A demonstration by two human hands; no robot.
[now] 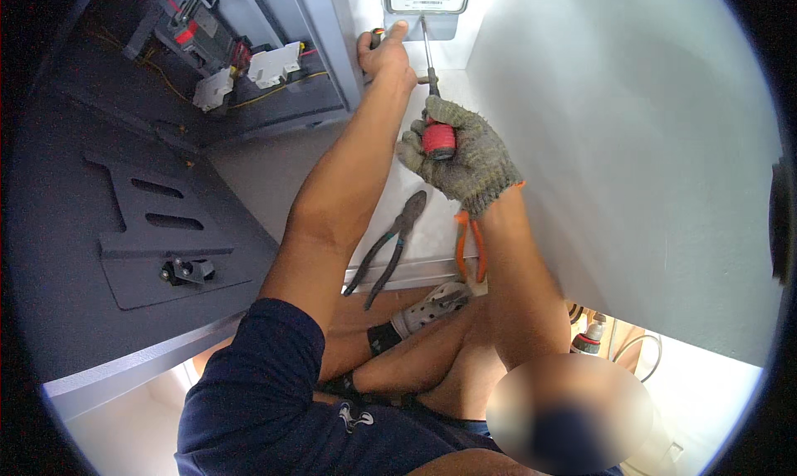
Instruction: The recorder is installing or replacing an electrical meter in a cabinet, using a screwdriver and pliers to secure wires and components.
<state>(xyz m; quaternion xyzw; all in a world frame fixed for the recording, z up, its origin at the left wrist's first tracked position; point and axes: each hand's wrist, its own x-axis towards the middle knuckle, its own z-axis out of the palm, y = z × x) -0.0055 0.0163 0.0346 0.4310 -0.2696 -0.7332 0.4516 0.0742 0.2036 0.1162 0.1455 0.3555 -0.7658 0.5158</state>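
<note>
A: Start close in — what lies nearest the person?

B: 2 pairs of pliers on the white panel floor [432, 244]: dark-handled pliers [388, 248] lying open, and orange-handled pliers [470, 248] partly hidden behind the right forearm. Both lie near the hands, untouched.

A: And the right hand?

B: The right hand [461, 156] wears a knitted grey glove, its fingers curled tight round the red handle of a screwdriver [433, 102]. The shaft runs up to the underside of the grey meter [425, 3] mounted on the back wall — the tip meets its lower cover.

A: The left hand?

B: The left hand [386, 57] is bare, reaching further in; its fingers are pressed together against the meter's lower edge, pinching what looks like a small dark part. I cannot tell exactly what it is.

A: How should this go well?

B: My judgement — keep the shaft in line with the screw, push in firmly before turning, and let the bare hand steady the cover so nothing drops. Slipping off the screw head looks like the main risk.

A: Further back?

B: An open grey cabinet door [124, 210] on the left, with white breakers [274, 65] and yellow wiring beyond.
</note>
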